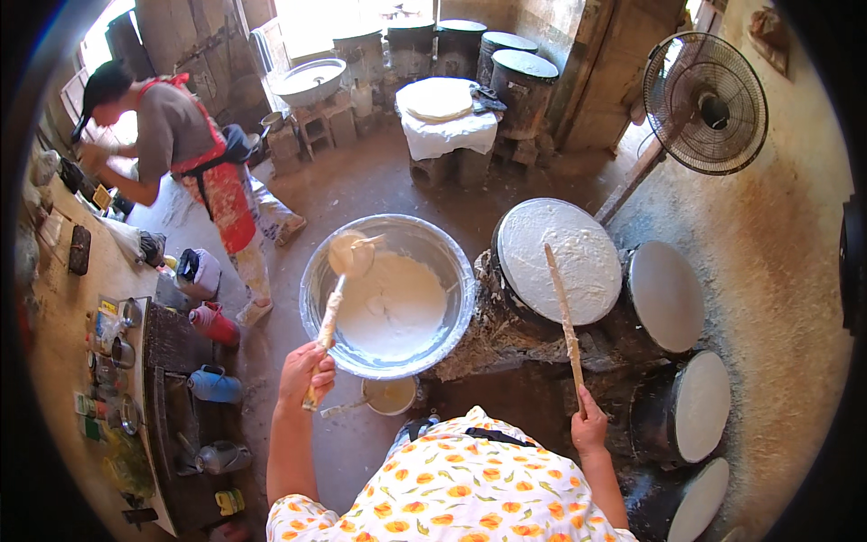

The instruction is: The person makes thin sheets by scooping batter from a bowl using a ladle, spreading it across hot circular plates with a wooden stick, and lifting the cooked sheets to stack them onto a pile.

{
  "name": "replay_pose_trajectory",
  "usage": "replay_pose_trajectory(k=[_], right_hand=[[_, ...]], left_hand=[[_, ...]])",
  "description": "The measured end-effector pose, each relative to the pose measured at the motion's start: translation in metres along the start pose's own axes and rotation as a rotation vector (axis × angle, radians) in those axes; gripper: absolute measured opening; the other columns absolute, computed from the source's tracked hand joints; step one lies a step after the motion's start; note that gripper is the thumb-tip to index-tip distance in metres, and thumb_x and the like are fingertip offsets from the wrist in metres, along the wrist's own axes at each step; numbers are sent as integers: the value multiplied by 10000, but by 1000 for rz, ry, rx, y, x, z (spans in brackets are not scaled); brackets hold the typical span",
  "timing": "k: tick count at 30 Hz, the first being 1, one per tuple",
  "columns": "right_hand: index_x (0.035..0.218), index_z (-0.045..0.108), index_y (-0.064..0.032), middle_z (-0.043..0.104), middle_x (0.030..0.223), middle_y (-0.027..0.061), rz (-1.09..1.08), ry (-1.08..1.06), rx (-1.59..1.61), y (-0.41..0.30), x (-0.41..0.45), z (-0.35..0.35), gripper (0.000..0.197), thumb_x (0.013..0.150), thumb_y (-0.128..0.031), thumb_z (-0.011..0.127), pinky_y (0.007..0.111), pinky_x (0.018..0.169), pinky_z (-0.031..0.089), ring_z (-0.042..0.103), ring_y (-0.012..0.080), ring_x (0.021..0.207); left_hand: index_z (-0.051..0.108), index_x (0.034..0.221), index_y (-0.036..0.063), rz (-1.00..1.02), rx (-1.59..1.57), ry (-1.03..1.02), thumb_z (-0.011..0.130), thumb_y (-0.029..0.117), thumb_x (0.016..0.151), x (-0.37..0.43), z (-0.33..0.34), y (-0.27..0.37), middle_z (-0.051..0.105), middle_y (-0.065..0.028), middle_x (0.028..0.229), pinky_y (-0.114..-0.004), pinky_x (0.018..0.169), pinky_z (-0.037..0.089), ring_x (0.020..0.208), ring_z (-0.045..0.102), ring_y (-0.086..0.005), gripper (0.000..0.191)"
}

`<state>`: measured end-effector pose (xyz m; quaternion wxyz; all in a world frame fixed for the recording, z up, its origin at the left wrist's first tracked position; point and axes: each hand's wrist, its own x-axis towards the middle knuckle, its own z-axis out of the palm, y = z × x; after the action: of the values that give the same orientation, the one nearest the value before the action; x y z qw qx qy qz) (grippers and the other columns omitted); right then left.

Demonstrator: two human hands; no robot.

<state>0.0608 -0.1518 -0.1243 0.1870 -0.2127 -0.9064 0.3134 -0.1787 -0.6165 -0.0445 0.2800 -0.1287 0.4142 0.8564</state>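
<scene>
My left hand (307,374) grips the wrapped handle of a ladle (351,253). The ladle's bowl, coated with pale batter, is over the left side of a wide metal basin (460,339). Creamy white batter (396,305) fills the basin's lower part. My right hand (589,420) is closed around the lower end of a long flat wooden stick (564,318), crusted with dried batter. Its far end lies over a round white batter-covered surface (542,230) on top of a dark drum-like stove; whether it touches cannot be told.
More round-topped drums (667,297) line the right wall below a pedestal fan (704,101). Ahead, a cloth-covered stand (447,135) bears a stack of white sheets (433,99). A person in a red apron (203,156) bends at the left. Thermos flasks (215,385) and a small bucket (391,395) stand nearby.
</scene>
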Motion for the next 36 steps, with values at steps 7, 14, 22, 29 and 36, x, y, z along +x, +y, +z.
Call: replay_pose_trajectory(k=[7,14,22,29,36], right_hand=[[1209,596,-180,623,839,168,-29,-44,-21,-22,-4,17,559,700,43,537,376,635,500,606,332,700],[1224,584,-257,522,679,113,-19,-56,-68,-43,0,9,560,719,-16,571,402,566,487,552,304,602],[1263,543,-233,539,715,108,71,177,-106,22,27,-71,602,723,31,572,393,566,477,548,294,615],[1386,362,-294,546,760,140,248,276,-246,153,36,-153,751,730,-20,605,431,619,482,569,345,683],[1415,306,-239,542,853,216,617,97,-258,229,27,-185,722,768,-98,593,483,691,485,575,404,758]], left_hand=[[464,1005,-40,-220,-10,108,429,59,891,52,12,-7,426,-25,613,-202,331,320,401,353,-62,155],[527,978,-23,-281,313,-107,463,75,883,95,127,-5,419,-14,590,-197,323,294,387,357,-60,150],[458,758,37,-160,686,-478,462,79,879,130,336,-111,447,-33,565,-251,306,322,368,402,-97,128],[460,733,26,-62,772,-701,464,37,816,159,498,-280,442,-37,549,-267,308,337,358,414,-116,84],[454,726,24,-181,855,-833,460,20,818,212,557,-419,427,-33,529,-264,310,346,351,420,-122,92]])
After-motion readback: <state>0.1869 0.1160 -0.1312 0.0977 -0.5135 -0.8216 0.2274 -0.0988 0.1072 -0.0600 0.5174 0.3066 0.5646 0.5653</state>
